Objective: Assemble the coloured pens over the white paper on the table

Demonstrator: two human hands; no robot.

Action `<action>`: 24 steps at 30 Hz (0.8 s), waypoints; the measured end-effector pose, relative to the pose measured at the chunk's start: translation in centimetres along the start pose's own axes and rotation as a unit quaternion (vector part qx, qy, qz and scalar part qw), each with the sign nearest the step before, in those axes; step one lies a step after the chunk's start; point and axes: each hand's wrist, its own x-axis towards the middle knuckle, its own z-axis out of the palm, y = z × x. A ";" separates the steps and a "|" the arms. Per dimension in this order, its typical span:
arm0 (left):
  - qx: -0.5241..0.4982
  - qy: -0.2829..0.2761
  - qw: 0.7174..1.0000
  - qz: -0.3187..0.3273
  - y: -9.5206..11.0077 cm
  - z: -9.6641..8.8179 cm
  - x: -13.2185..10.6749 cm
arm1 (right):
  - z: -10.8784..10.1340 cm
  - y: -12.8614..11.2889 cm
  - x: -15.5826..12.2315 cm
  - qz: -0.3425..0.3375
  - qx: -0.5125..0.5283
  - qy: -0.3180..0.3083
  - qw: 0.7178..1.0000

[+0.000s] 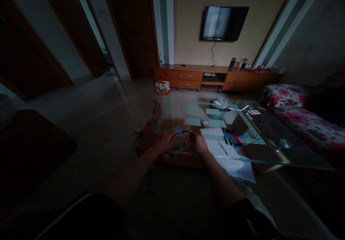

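Note:
My left hand [165,139] is closed round a thin blue pen [182,132] over the near edge of a glass coffee table [269,150]. The pen's tip points right toward my right hand [198,142], which is pinched shut on something small and dark that I cannot make out, perhaps the pen's cap. Just right of that hand lie white paper sheets [215,144] with a row of several pens [231,138] on them. Pale green cards [192,121] lie farther back on the glass.
A floral sofa [302,114] runs along the right. A wooden TV cabinet [215,77] with a wall TV [223,23] stands at the back, a small carton [162,87] on the floor before it. A dark chair [32,146] sits at left.

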 end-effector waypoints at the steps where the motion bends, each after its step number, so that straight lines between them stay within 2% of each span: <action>1: 0.004 0.001 1.000 0.000 0.0 0.0 0.0 | 0.0 0.0 0.0 0.004 0.000 0.000 1.000; 6: 0.016 0.002 1.000 0.002 -0.1 0.2 0.0 | 0.2 0.1 0.0 0.006 0.003 0.003 1.000; 10: 0.015 0.006 1.000 0.007 -0.4 0.5 0.0 | -0.2 0.0 0.0 0.015 0.017 0.036 0.999; 15: 0.000 0.011 1.000 0.026 -0.8 0.8 0.0 | -2.3 -0.8 0.3 0.023 0.074 0.105 0.991; 17: 0.000 0.007 0.999 0.043 -1.0 1.1 0.1 | -3.3 -1.0 0.4 0.056 0.110 0.128 0.984; 20: 0.028 0.001 0.997 0.078 -1.2 1.5 0.2 | -4.4 -1.1 0.4 0.087 0.158 0.112 0.977; 24: 0.081 -0.010 0.987 0.136 -0.9 1.7 0.2 | -4.6 -1.5 -0.1 0.094 0.224 0.034 0.970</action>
